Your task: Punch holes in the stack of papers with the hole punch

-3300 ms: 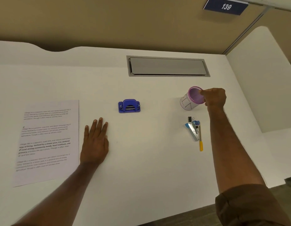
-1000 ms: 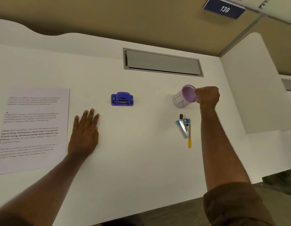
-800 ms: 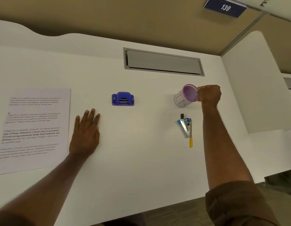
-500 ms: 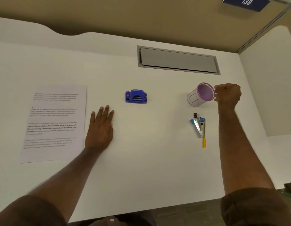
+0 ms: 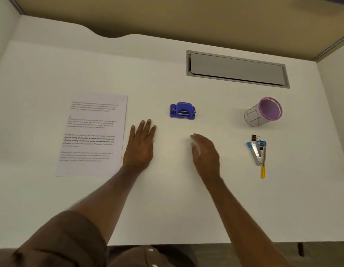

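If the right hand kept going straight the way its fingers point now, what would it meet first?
Most likely the blue hole punch: the right hand points up and slightly left across bare desk, though its height above the desk is unclear.

1. White desk (image 5: pixel 167 209), filling most of the view.
2. Grey recessed cable hatch (image 5: pixel 237 69), at 1 o'clock, near the back edge.
3. Pink-rimmed mesh pen cup (image 5: pixel 262 111), at 3 o'clock, standing apart.
4. Stapler (image 5: pixel 255 152), black binder clip (image 5: pixel 254 137) and yellow-handled tool (image 5: pixel 263 168), clustered at 4 o'clock, below the cup.
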### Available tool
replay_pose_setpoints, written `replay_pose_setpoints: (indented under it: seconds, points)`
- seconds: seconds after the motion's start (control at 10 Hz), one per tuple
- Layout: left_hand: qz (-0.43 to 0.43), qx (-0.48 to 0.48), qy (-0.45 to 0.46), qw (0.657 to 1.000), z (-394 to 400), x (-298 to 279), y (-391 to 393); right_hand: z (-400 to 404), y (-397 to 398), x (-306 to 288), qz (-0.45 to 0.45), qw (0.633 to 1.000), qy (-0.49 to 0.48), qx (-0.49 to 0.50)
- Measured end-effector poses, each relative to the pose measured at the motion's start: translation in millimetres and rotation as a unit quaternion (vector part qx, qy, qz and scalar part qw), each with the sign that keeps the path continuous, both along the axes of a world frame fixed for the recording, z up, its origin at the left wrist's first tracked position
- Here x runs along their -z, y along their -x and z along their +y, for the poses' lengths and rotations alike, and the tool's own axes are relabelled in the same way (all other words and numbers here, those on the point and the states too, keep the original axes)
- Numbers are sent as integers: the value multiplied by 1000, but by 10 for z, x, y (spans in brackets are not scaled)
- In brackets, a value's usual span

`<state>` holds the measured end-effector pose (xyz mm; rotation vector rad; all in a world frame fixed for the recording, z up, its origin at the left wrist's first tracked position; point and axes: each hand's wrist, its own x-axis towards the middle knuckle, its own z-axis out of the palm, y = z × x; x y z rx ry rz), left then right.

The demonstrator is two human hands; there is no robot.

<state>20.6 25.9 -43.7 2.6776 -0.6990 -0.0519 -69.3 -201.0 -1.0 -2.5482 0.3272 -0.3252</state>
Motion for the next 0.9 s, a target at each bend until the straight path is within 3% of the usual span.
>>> replay_pose_setpoints:
  seconds: [0.1, 0.2, 0.4, 0.5, 0.6, 0.9]
  points:
    - [-2, 10, 4, 1000, 13, -9, -2, 727, 209, 260, 73, 974, 94, -194]
    - [4, 26, -6, 1000, 29, -6, -4, 1018, 272, 357, 128, 952, 130, -247]
    - [-7, 8, 10, 1000, 6, -4, 8, 528, 124, 274, 195, 971, 135, -4]
    - [2, 8, -2, 1000, 9, -5, 0, 455, 132, 232, 207, 967, 143, -32]
    - [9, 10, -6, 1000, 2, -22, -13, 639, 285, 248, 204, 953, 169, -143]
    - [21, -1, -46, 999, -7, -98, -6, 768, 734, 112, 210, 969, 122, -38]
